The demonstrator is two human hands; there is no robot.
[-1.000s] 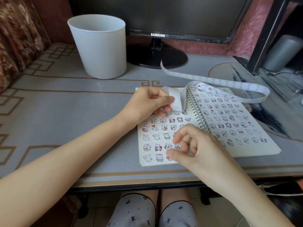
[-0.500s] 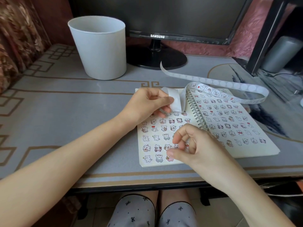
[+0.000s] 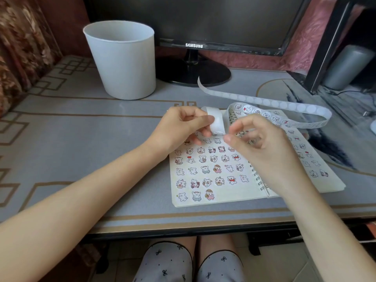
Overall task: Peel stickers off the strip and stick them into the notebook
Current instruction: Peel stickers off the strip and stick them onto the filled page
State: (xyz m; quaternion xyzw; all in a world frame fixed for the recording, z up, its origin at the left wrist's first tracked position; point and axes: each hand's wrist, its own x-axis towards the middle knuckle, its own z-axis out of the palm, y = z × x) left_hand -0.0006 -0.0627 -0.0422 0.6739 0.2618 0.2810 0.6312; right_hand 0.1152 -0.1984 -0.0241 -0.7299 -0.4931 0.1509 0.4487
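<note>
Work over the tabletop with the open notebook lying flat. Keep the long white strip bent tight in the left grip, pinched by thumb and fingers above the left page. Bring in the right grip, thumb and finger a little apart, just beside the bend. Cannot tell if touching a sticker. Lift the edge slowly. Thin, floppy paper, looped over the right page, with round blank spots and little bear pictures.

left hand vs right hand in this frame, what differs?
The left hand pinches the sticker strip at its fold; the right hand, curled beside that fold, shows no clear hold. The left hand is over the notebook's left page; the right hand covers its spiral binding. Both are bare, above the open notebook.
</note>
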